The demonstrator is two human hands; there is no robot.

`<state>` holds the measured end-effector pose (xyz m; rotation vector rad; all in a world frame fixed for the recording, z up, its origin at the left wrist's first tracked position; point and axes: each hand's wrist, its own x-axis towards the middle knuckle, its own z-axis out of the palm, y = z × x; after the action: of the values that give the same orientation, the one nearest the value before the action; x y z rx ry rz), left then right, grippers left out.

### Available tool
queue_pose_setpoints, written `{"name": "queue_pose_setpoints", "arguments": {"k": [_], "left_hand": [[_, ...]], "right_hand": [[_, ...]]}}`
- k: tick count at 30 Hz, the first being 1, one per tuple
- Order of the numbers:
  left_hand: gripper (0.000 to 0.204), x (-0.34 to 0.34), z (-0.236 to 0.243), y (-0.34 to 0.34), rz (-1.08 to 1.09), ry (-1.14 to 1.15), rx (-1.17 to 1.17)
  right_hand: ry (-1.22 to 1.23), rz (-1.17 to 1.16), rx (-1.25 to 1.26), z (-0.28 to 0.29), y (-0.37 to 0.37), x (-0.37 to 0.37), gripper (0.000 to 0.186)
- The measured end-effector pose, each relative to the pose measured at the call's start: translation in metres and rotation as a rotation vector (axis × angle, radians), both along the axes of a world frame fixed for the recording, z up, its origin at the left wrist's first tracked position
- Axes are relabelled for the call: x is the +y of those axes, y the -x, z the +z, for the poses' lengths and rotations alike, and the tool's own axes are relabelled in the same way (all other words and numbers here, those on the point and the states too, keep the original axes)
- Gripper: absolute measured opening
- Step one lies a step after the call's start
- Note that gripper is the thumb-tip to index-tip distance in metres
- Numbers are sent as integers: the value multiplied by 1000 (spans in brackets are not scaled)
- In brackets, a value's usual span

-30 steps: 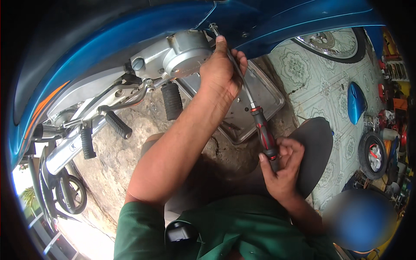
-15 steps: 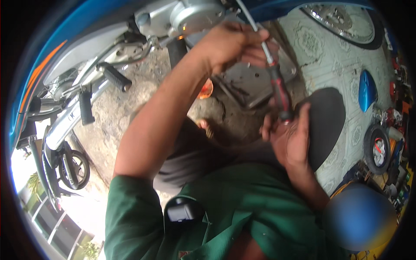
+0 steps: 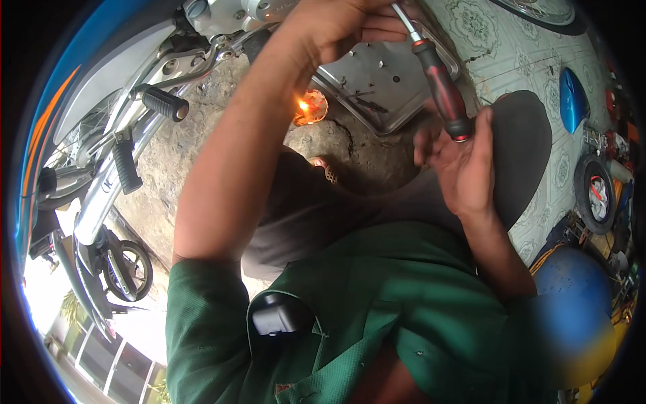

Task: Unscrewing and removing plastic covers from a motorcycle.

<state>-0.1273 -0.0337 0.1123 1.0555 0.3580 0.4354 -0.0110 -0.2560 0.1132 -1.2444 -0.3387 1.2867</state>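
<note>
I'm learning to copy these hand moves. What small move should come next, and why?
Probably curl the right hand around the screwdriver handle: that hand looks open by the handle's end, while the left hand is up beside the shaft.

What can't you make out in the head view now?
Head view:
Screwdriver: tip cut off by the top edge.
Left hand: partly cut off there too.
Small metal parts in the metal tray: too small to identify.
Round blue object: blurred lower down.
</note>
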Motion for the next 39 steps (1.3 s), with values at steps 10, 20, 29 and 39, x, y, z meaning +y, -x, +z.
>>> {"name": "queue_pose_setpoints", "arguments": {"k": [10, 20, 29, 39], "left_hand": [[43, 3, 12, -1, 108, 330, 135], [46, -1, 15, -14, 288, 23, 415], [42, 10, 20, -7, 241, -136, 619], [40, 7, 6, -5, 158, 240, 224]], "right_hand": [[-328, 342, 890, -6, -12, 8, 49], [-249, 174, 464, -14, -2, -7, 48], [41, -238, -688, 10, 30, 16, 66], [49, 14, 209, -6, 5, 5, 38]]}}
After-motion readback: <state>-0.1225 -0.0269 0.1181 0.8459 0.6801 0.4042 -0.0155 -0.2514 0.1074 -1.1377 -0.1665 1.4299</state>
